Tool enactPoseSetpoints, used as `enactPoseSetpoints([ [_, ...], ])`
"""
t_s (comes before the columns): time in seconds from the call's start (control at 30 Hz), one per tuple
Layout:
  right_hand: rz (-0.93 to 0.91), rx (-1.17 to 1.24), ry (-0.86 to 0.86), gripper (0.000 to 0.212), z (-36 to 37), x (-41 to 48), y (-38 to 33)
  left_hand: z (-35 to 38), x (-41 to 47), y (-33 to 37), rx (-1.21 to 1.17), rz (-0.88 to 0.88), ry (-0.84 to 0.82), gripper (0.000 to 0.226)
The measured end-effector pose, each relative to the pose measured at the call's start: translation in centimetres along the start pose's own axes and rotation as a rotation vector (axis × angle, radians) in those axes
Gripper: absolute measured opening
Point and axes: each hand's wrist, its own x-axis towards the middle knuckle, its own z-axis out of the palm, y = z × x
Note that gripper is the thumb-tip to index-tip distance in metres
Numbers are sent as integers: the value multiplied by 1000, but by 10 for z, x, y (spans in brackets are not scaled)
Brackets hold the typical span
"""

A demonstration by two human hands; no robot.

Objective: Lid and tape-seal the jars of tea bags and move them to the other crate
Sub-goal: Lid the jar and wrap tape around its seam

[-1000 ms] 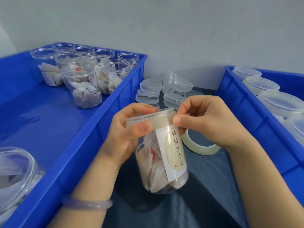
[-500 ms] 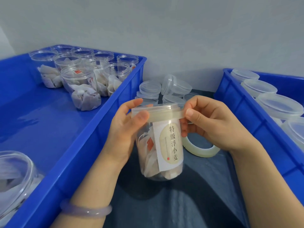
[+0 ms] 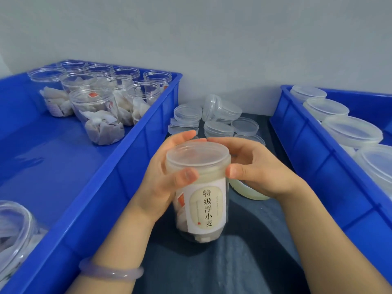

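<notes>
jar [image 3: 203,200] tipped lid-up since earlier | tea bags [image 3: 182,216] inside | left hand [image 3: 161,175], right hand [image 3: 258,168] curl fingers [image 3: 184,135] round lid [image 3: 197,153]

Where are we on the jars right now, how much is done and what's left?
Done: at least four lidded jars stand in the right crate. In hand: left hand and right hand grip a labelled jar, lid on, a milky tape band round its seam. Left: move it across, then lid and tape the open jars in the left crate.
</notes>
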Motion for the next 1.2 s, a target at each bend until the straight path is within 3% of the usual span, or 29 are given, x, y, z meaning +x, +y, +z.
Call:
enactPoseSetpoints([
  [0.1, -40, -5, -12, 83, -1, -1, -4, -1, 2, 1, 50, 50, 31, 101],
  [0.23, -66, -64, 137, 64, 0, -1, -2, -12, 4, 3, 118, 150, 145, 91],
  [0.37, -38, -162, 157, 90, 23, 4, -1, 5, 1, 1, 176, 170, 216, 84],
  [0.43, -94, -203, 376, 95, 48, 11, 4, 27, 3, -1, 201, 143, 390, 90],
  [0.5, -206, -172, 660, 84, 71, 20, 12, 45, 7, -3, 298, 134, 572, 84],
  [0.63, -369, -130, 933, 32, 75, 31, 18, 52, 20, -5, 390, 191, 701, 34],
  [0.8, -353, -192, 945, 25, 73, 35, 23, 45, 23, -10, 322, 183, 725, 44],
  [0.93, -250, -148, 834, 41, 59, 29, 17, 29, 23, -2, 38, -7, 600, 55],
  [1.07, -225, -43, 754, 46, 53, 27, 8, 32, 30, 6, 241, 37, 458, 55],
  [1.13, -271, -52, 833, 37, 58, 28, 9, 43, 33, 6, 300, 89, 491, 41],
  [1.2, -288, -84, 901, 50, 60, 30, 11, 46, 37, 3, 312, 93, 563, 35],
])
